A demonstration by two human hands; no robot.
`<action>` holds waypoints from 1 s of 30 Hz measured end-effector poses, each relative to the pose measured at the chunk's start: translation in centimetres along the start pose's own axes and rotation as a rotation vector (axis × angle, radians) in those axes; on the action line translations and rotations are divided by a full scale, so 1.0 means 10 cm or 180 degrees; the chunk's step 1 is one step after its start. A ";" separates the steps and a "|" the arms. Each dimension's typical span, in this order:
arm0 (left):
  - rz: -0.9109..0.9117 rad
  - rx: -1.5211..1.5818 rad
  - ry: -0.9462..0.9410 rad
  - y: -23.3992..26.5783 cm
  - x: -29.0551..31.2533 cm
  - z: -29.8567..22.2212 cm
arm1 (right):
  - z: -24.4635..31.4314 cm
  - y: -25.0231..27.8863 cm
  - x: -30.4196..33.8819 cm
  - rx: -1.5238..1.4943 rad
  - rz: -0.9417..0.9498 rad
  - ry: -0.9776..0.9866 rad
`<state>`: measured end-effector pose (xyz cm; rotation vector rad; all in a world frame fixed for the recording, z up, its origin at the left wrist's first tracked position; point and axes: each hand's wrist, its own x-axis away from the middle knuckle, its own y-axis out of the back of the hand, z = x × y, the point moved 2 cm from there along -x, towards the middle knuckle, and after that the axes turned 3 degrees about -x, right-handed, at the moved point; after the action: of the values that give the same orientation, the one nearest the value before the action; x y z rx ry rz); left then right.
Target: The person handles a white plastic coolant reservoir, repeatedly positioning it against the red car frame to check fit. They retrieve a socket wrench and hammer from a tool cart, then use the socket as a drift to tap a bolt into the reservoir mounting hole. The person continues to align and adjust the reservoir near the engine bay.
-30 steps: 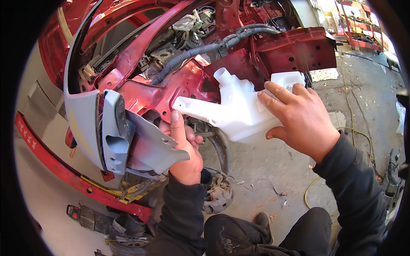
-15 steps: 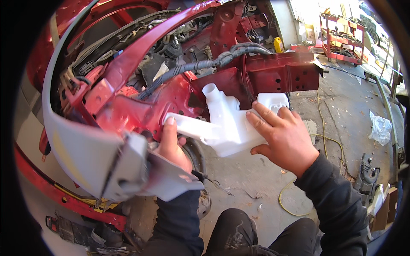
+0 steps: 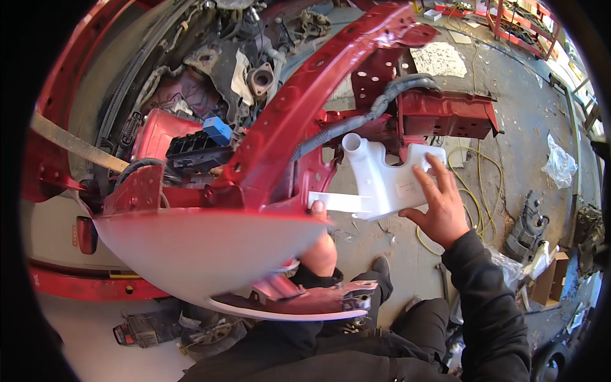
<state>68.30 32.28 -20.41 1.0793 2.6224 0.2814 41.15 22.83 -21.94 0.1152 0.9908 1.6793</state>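
Observation:
A white plastic washer fluid reservoir [image 3: 375, 184] with a round open filler neck hangs before the red car body's front structure [image 3: 280, 114]. My left hand [image 3: 320, 245] pinches the flat arm on its left side, thumb on top; the fingers beneath are hidden. At the reservoir's other end, my right hand [image 3: 439, 204] grips the edge, with fingertips on the upper face and thumb at the lower edge. A grey fender panel [image 3: 210, 248] lies left of my left hand and hides much of that forearm. A corrugated wiring harness [image 3: 363, 118] runs behind the reservoir.
A black fuse box [image 3: 197, 153] with a blue part sits in the engine bay. On the floor to the right are a yellow cord [image 3: 490, 191], a clear plastic bag [image 3: 560, 162], a black car part [image 3: 527, 223] and a cardboard box [image 3: 552, 280]. A red cart [image 3: 522, 28] stands far right.
My view has shifted over the engine bay, and the fender looks swung across below. Both hands keep hold of the reservoir, which appears farther right against the car body.

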 end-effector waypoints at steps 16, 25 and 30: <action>-0.0210 0.1015 0.0889 -0.10 0.17 -0.11 | -0.20 -0.20 -0.07 -0.1234 -0.0211 -0.2420; -0.0079 0.0716 0.0808 -0.07 0.15 -0.06 | 0.11 -0.04 -0.33 0.0146 0.0152 -0.1825; -0.0075 0.0846 0.0855 -0.07 0.14 -0.18 | 0.75 -0.07 -0.65 0.0262 0.0088 -0.0390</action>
<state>66.23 32.67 -19.21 1.1620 2.9761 0.0770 48.16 21.51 -14.98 0.2840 0.9698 1.6366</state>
